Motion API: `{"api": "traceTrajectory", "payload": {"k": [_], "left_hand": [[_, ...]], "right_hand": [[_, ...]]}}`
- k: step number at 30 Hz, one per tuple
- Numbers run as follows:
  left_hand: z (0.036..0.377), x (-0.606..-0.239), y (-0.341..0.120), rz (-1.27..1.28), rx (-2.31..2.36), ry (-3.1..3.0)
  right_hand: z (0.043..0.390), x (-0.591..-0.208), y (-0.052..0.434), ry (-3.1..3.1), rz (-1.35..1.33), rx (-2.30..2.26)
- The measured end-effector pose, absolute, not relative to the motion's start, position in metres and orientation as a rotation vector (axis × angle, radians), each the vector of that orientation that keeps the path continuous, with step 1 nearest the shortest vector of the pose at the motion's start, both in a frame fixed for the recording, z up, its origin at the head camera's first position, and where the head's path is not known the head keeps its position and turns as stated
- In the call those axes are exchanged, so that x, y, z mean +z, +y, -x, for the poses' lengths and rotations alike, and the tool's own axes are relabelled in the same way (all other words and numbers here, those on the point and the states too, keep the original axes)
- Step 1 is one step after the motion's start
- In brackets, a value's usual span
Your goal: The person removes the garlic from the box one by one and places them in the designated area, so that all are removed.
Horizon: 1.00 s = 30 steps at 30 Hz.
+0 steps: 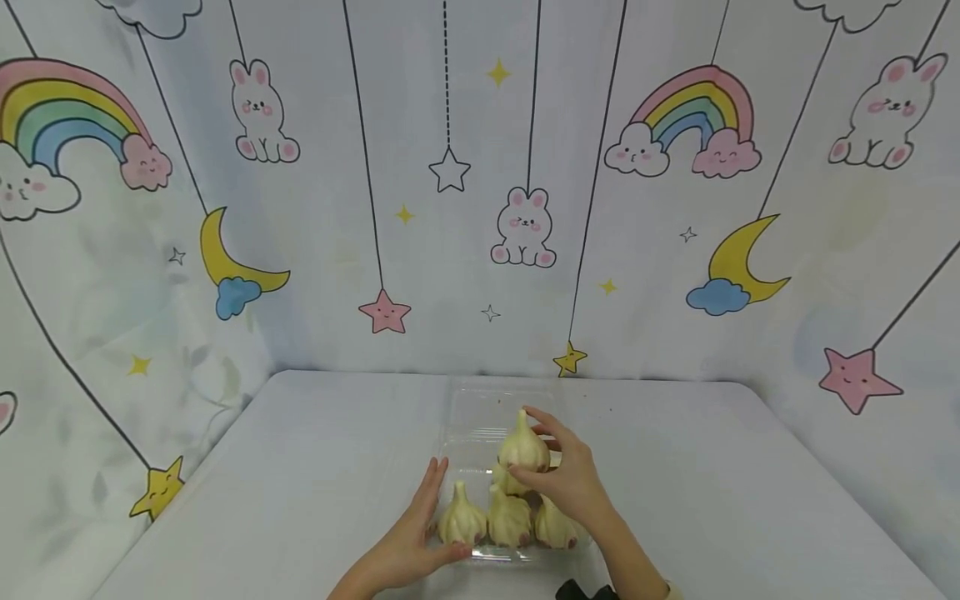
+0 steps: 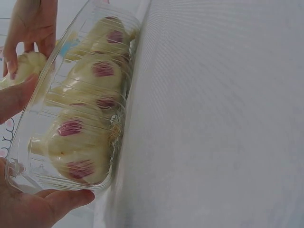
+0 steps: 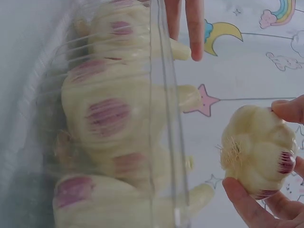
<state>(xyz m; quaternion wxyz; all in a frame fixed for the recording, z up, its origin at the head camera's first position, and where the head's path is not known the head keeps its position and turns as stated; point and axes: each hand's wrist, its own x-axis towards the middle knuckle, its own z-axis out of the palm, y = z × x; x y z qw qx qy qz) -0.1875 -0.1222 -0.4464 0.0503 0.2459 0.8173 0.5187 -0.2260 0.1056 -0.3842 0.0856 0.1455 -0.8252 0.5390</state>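
Note:
My right hand [image 1: 567,477] holds a pale garlic bulb [image 1: 522,450] between thumb and fingers, above the back part of a clear plastic box [image 1: 517,557]. In the right wrist view the bulb's root end [image 3: 232,152] and purple patches show. Three garlic bulbs stand along the box's front, one of them at the left [image 1: 461,521], and another lies partly hidden behind them. My left hand [image 1: 401,542] rests against the box's left front corner, its fingers straight along the left side and its thumb at the front edge.
The box's clear lid [image 1: 487,412] lies folded back on the white tabletop [image 1: 330,467]. A black object [image 1: 585,592] shows at the bottom edge, only partly in view. Behind the table hangs a patterned cloth [image 1: 450,250].

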Motion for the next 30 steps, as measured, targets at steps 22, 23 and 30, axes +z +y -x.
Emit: {"api": "traceTrajectory", "payload": {"k": [22, 23, 30], "left_hand": [[0.189, -0.447, -0.122, -0.757, 1.567, 2.501], [0.189, -0.447, -0.122, -0.761, 1.57, 2.5], [0.188, -0.449, -0.123, -0.737, 1.565, 2.491]], "right_hand": [[0.222, -0.385, 0.139, -2.455, -0.321, 1.565], [0.222, -0.384, 0.14, -2.451, -0.326, 1.557], [0.223, -0.383, 0.15, -2.443, -0.329, 1.542]]}}
